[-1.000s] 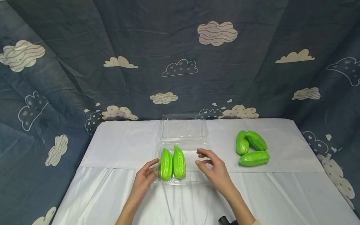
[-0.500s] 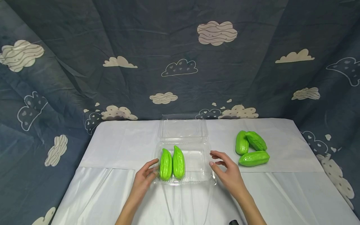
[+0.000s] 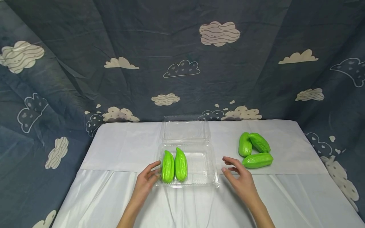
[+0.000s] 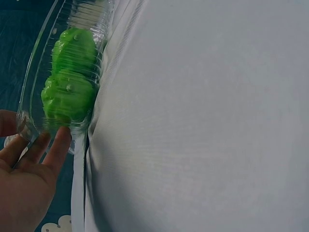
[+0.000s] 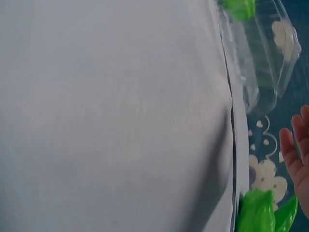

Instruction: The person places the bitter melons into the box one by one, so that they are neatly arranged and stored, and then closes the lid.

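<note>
A clear plastic clamshell container [image 3: 199, 164] lies with its lid [image 3: 186, 130] folded back. Two bright green ridged vegetables that look like bitter melons, a left one [image 3: 168, 167] and a right one [image 3: 181, 164], sit side by side in its left half. My left hand [image 3: 144, 180] holds the container's left edge. In the left wrist view, its fingers [image 4: 57, 150] reach the side wall beneath the rim. To the right of the container hovers my right hand [image 3: 239, 177], holding nothing, its fingers loosely bent. In the right wrist view that hand [image 5: 299, 154] is partly cut off.
Three more green melons lie close together at the right of the table: an upright one [image 3: 245, 144], a slanted one [image 3: 260, 143] and a sideways one [image 3: 258, 161]. White cloth [image 3: 122, 148] covers the table. Behind hangs a dark cloud-patterned curtain [image 3: 182, 41].
My right hand has drawn back from over the container's right half to beyond its right edge. The left hand, the container and the melons stay in place.
</note>
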`<state>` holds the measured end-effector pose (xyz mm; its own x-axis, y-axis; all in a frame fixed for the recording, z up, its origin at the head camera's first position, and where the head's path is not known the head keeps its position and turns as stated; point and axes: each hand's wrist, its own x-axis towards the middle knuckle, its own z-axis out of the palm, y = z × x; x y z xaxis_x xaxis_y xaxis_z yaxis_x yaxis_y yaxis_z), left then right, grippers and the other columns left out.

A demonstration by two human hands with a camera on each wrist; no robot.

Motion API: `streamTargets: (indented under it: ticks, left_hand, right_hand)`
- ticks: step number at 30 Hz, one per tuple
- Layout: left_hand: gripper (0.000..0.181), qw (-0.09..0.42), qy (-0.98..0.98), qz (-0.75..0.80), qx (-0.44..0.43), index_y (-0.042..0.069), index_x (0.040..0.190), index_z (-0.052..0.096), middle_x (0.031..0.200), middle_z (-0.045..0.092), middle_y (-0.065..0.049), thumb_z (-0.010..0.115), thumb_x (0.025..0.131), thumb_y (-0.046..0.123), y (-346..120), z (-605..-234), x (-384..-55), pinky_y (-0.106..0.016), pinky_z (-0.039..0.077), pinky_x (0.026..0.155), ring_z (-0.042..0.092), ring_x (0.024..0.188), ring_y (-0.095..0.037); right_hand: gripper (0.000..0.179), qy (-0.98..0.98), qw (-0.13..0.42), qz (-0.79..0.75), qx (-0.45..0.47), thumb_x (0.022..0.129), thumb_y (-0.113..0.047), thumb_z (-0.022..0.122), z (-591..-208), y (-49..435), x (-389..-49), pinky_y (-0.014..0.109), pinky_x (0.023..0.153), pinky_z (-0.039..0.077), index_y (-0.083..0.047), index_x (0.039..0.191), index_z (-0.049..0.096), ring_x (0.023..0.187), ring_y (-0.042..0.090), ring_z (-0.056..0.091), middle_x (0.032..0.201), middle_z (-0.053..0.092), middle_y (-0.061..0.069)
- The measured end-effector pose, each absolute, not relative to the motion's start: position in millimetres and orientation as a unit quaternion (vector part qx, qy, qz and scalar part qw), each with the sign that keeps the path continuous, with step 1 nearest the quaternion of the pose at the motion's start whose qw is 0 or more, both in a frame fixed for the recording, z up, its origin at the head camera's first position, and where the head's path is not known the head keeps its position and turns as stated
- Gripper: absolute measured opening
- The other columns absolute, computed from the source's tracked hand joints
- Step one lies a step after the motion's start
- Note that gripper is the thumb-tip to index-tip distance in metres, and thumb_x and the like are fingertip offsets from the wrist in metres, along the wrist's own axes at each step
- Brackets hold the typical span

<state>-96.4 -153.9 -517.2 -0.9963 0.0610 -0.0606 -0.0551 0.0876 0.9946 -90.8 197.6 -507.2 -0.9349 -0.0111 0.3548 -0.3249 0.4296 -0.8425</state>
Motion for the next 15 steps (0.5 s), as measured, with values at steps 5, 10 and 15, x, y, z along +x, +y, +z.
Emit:
streamTargets:
  ticks: [5,10,15]
  left_hand:
    - [0.048,0.045,0.74,0.671,0.0,0.008,0.137,0.056,0.137,0.055,-0.016,0.059,0.09,-0.001,-154,-517,-96,-0.035,0.044,0.096,0.057,0.122,-0.031]
    - [0.048,0.044,0.74,0.671,0.001,0.008,0.137,0.055,0.138,0.055,-0.015,0.059,0.09,-0.001,-153,-516,-95,-0.038,0.044,0.097,0.057,0.122,-0.031]
    - [0.048,0.046,0.743,0.668,-0.001,0.008,0.138,0.055,0.139,0.054,-0.014,0.059,0.09,0.0,-153,-515,-95,-0.037,0.045,0.097,0.057,0.122,-0.03]
  right_hand:
    - [0.043,-0.838,0.157,0.517,0.082,0.089,0.001,0.069,-503,209,-88,0.022,0.09,0.046,-0.011,0.13,0.061,0.112,0.015,0.056,0.123,0.064,0.007]
    - [0.04,-0.853,0.164,0.49,0.072,0.089,0.004,0.068,-492,221,-83,0.017,0.091,0.042,-0.003,0.128,0.061,0.109,0.01,0.057,0.122,0.063,0.012]
    - [0.044,-0.876,0.155,0.455,0.048,0.091,-0.007,0.07,-504,244,-83,0.014,0.091,0.038,-0.015,0.132,0.06,0.107,0.004,0.053,0.126,0.062,0.002]
